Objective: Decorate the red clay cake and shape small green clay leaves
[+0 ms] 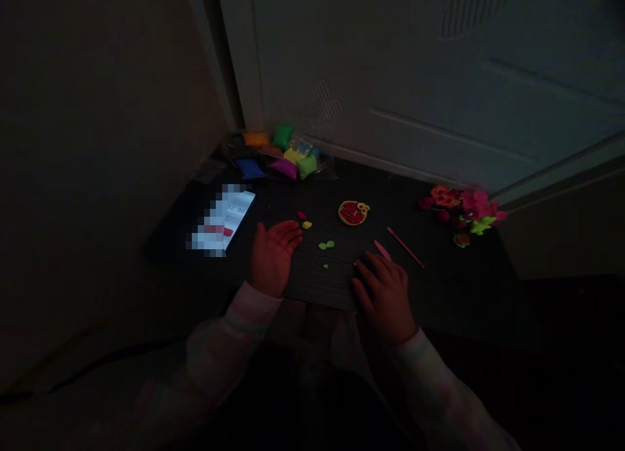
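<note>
My left hand (274, 259) is turned palm up beside the table's near edge, fingers stretched out with nothing on them. My right hand (383, 293) is palm down over the table, its fingers apart. By its fingertips lies a tiny green bit (355, 263); contact is too small to tell. Between the hands are green clay pieces (326, 245) and a small green crumb (325, 266). Farther back sit a yellow clay lump (306, 225) and a red one (301, 215). A small round red clay piece (352, 213) with a yellow rim and a yellow bow-like part rests beyond them.
A pink clay knife (382, 250), partly behind my right hand, and a thin pink stick tool (406, 247) lie on the right. Colourful clay flowers (469, 207) stand at the far right. A lit phone (237, 213) lies left; bagged clay packets (284, 167) lie against the back wall.
</note>
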`<act>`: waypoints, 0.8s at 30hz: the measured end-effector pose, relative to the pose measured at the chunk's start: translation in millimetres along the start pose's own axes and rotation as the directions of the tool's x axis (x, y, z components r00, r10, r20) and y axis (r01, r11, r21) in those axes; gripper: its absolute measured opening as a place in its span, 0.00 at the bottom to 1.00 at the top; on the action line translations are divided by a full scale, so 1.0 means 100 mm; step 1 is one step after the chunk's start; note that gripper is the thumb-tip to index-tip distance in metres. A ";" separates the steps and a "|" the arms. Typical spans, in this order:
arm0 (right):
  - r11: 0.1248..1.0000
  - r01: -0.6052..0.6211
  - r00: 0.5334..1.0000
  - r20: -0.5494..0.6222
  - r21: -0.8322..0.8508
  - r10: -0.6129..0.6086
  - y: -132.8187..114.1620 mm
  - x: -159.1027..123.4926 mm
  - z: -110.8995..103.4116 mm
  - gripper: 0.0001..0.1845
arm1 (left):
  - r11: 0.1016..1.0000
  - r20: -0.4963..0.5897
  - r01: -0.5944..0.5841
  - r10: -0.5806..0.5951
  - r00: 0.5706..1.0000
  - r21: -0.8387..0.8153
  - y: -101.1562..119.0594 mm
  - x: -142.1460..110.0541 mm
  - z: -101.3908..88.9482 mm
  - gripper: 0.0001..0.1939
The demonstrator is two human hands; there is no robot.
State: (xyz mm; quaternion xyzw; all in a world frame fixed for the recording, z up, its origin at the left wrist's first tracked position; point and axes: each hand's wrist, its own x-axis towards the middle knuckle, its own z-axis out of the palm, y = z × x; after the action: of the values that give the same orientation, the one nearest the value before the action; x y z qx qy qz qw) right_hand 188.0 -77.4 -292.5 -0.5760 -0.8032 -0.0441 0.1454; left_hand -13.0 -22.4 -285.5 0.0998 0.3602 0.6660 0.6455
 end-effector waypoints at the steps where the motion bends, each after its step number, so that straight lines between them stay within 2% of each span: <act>1: 1.000 0.004 1.000 -0.002 0.004 -0.004 0.00 0.00 0.00 0.16 | 1.000 -0.001 0.003 -0.003 1.000 -0.002 0.00 0.00 0.00 0.26; 5: 0.999 0.039 0.999 0.022 0.003 -0.039 0.00 0.00 0.00 0.17 | 1.000 -0.021 0.005 -0.005 1.000 -0.003 0.01 0.00 0.01 0.27; 11: 0.999 0.027 1.000 -0.012 0.016 -0.027 0.00 0.00 0.01 0.17 | 1.000 -0.017 0.004 -0.004 1.000 0.000 0.00 -0.01 0.01 0.26; 24: 0.999 0.026 1.000 -0.013 0.032 -0.025 0.03 -0.01 0.03 0.18 | 1.000 -0.014 0.003 -0.003 1.000 0.003 0.01 0.00 0.01 0.25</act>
State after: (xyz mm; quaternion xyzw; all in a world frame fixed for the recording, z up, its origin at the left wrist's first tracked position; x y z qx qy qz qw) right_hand 190.6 -77.1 -295.9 -0.5629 -0.8102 -0.0364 0.1590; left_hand -12.8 -22.2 -284.0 0.0956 0.3661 0.6650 0.6439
